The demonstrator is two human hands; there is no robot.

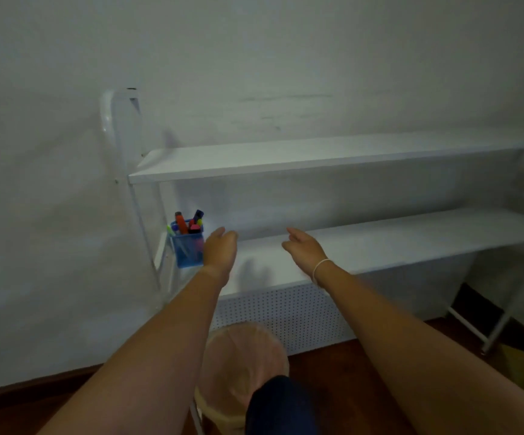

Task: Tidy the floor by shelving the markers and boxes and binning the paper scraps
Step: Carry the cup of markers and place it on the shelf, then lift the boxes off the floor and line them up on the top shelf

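Now both hands are reaching forward over the lower shelf (pixel 395 246), and neither one is holding anything. The left hand (pixel 219 249) is stretching with the fingers together and flat, its grip apart from any object, and it is hovering just beside the blue pen holder (pixel 187 251); whether it is touching the holder, I cannot tell. The right hand (pixel 303 248) is also showing an empty, loose grip, with the fingers pointing toward the left hand, and a thin white band (pixel 321 266) is sitting around its wrist.

The markers (pixel 188 222) are standing upright inside the blue holder, which is resting at the left end of the lower shelf, close to the white frame (pixel 110 120). The upper shelf (pixel 317 155) is carrying nothing that I can see. Below the arms, a round bin (pixel 245 350) with a pale liner is standing on the dark wooden floor (pixel 332 387), near the perforated panel (pixel 301 312) under the shelf. No boxes and no paper scraps are showing in this view.

I am judging that the marker part is finishing, because the markers are already on the shelf. The next move is probably calling for turning back to the floor, finding the boxes or scraps there, and closing one hand on them.
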